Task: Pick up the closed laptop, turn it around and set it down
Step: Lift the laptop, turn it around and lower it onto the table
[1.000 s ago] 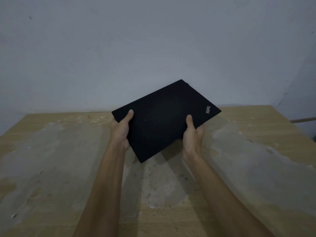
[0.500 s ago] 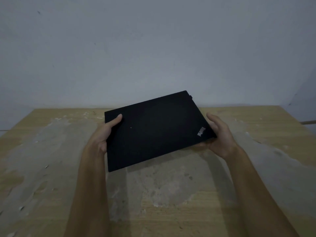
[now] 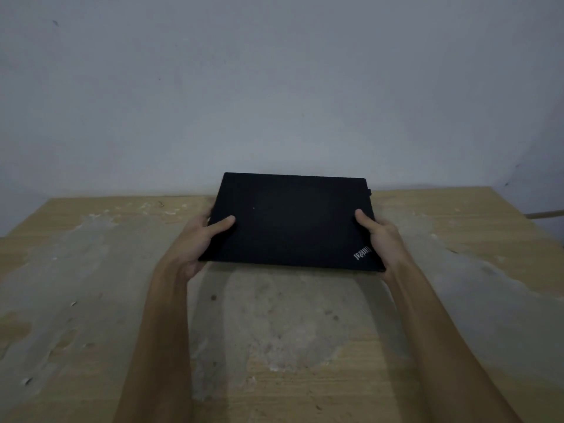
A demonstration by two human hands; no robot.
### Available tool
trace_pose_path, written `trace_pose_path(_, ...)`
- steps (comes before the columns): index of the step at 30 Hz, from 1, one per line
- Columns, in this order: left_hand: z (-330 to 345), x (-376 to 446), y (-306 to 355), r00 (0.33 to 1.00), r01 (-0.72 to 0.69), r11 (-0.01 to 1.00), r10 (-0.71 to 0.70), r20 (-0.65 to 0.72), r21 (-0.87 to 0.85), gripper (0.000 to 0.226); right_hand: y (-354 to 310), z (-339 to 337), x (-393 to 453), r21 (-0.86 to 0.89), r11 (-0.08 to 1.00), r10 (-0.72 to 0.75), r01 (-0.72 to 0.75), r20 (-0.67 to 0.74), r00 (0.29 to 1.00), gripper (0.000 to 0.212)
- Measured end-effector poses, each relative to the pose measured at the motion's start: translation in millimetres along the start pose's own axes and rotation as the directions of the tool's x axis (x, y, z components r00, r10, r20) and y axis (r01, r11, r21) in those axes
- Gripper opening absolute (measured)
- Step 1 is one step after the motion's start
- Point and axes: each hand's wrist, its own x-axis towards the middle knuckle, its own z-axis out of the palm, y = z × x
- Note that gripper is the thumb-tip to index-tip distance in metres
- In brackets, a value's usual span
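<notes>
We hold the closed laptop (image 3: 290, 221) above the table (image 3: 91, 270), left hand (image 3: 198, 239) and right hand (image 3: 378, 236) clamping its side edges, thumbs on top. An uneven release could drop one corner hard.

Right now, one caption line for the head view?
Both hands, left hand and right hand, hold a closed black laptop by its sides over a worn wooden table.
</notes>
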Motion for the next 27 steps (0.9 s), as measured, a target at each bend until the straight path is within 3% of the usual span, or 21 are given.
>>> trace_pose_path(2,3,3,-10,0.999,-0.034,0.998,0.035,-0.027,0.054,0.043,3,1,3,-0.032,0.999,-0.022,0.021,-0.037,0.999,0.032)
trace_pose_path(5,10,8,-23,0.978,-0.079,0.981,0.111,-0.175,0.177,0.033,6,1,9,-0.082,0.995,-0.065,0.060,-0.059,0.996,0.029)
trace_pose_path(10,11,10,-31,0.942,-0.124,0.936,0.215,-0.258,0.330,0.038,15,6,11,-0.327,0.936,-0.143,0.127,-0.025,0.989,0.019)
trace_pose_path(18,14,8,-41,0.902,-0.179,0.878,0.327,-0.283,0.444,0.037,22,6,7,-0.532,0.821,-0.229,0.207,0.026,0.973,0.067)
trace_pose_path(24,18,9,-46,0.875,-0.149,0.822,0.368,-0.314,0.549,0.037,23,4,4,-0.591,0.750,-0.315,0.297,0.074,0.946,0.074)
trace_pose_path(27,23,10,-50,0.857,-0.088,0.738,0.398,-0.326,0.669,0.041,24,4,4,-0.621,0.712,-0.363,0.327,0.072,0.929,0.075)
